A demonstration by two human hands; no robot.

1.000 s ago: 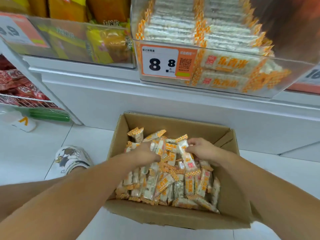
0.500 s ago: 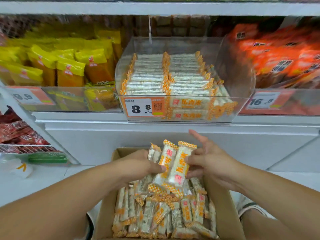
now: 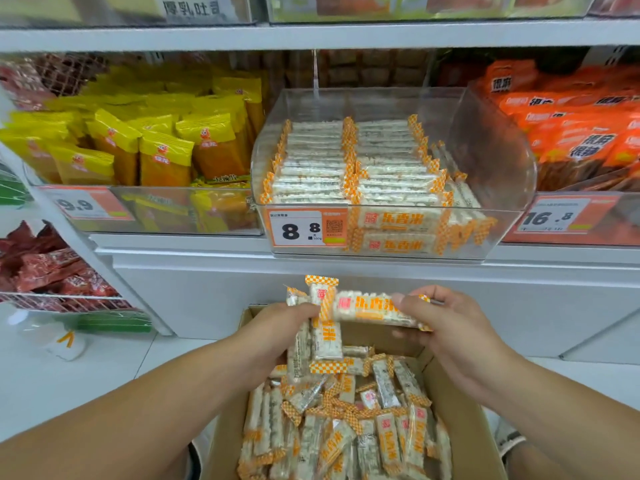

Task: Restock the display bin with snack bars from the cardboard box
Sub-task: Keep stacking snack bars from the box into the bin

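An open cardboard box on the floor below me holds several white snack bars with orange checkered ends. My left hand grips a few bars upright above the box. My right hand holds one bar sideways, touching the left bunch. On the shelf above stands the clear display bin, with neat rows of the same bars and an 8.8 price tag on its front.
Yellow snack bags fill the bin to the left, orange packs the one to the right. Red packets sit on a wire rack at lower left. A white shelf base runs behind the box. White floor tiles surround it.
Both hands lifted a bunch of bars out of the box. The right hand has now taken one bar and turned it sideways. My view rose toward the shelf.
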